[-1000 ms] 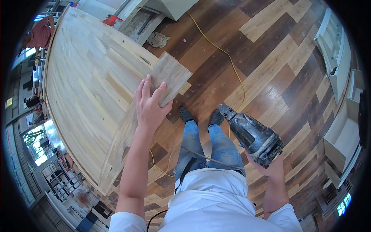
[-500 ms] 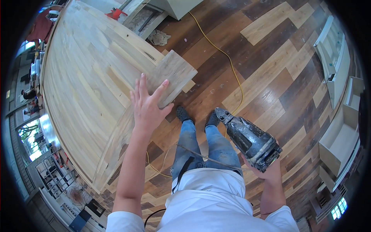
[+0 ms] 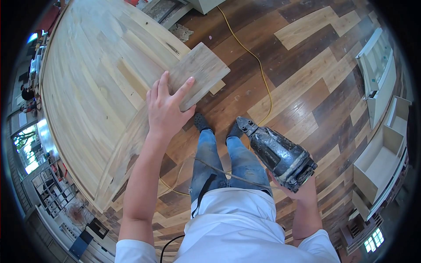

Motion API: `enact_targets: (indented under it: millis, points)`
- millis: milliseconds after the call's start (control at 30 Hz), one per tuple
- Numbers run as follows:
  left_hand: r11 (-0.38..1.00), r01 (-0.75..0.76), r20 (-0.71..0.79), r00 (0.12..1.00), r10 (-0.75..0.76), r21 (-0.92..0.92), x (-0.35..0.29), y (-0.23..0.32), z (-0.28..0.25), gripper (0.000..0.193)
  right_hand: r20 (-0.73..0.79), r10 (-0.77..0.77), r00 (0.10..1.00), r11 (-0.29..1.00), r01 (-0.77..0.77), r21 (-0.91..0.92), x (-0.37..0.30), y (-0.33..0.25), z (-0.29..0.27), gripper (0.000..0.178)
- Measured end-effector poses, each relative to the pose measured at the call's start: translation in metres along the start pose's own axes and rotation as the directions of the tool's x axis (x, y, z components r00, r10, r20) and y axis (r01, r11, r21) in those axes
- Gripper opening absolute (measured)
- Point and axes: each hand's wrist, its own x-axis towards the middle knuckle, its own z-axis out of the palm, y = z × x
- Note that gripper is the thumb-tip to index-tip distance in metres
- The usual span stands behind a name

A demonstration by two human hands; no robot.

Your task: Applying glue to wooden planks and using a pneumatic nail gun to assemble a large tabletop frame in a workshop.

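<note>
My left hand (image 3: 165,107) lies with fingers spread on a short greyish wooden board (image 3: 201,70). That board rests at the edge of a large pale wooden tabletop (image 3: 92,83), its right end jutting out over the floor. In my right hand (image 3: 303,188) is a worn black power tool (image 3: 280,153), shaped like a nail gun, held beside my right leg. Its narrow nose points up and left, toward my shoes, apart from the board. The tool's body hides most of my right fingers.
A yellow cord (image 3: 258,61) runs across the wood-patterned floor (image 3: 302,87). A thin grey hose (image 3: 228,175) crosses my thighs. Pale drawer-like boxes (image 3: 379,162) and a white panel (image 3: 377,65) stand at the right. A crumpled rag (image 3: 181,32) lies beyond the tabletop's edge.
The view has shifted slightly. My left hand stays spread on the board, and my right hand keeps hold of the nail gun in nearly the same place.
</note>
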Motion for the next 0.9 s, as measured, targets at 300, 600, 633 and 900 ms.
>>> enact_targets:
  millis: [300,600,633,900]
  points:
    - [1.000,-0.008,-0.043,0.999,0.007,-0.004,-0.003,-0.004,0.001,0.078,0.011,0.199,0.980,0.980,-0.199,-0.006,0.003,-0.011,0.004,0.035]
    - [0.994,0.054,-0.078,0.995,-0.062,-0.098,-0.007,-0.006,0.004,0.073,0.039,0.092,0.995,0.982,-0.084,-0.168,0.044,-0.043,0.015,0.025]
    - [0.991,0.080,-0.095,0.991,-0.090,-0.107,-0.007,-0.006,0.004,0.073,0.078,0.098,0.992,0.977,-0.081,-0.199,0.051,-0.049,0.017,0.024]
    - [0.988,0.103,-0.092,0.989,-0.114,-0.116,-0.012,-0.012,0.003,0.070,0.206,0.260,0.943,0.894,-0.155,-0.420,0.107,-0.089,0.065,0.014]
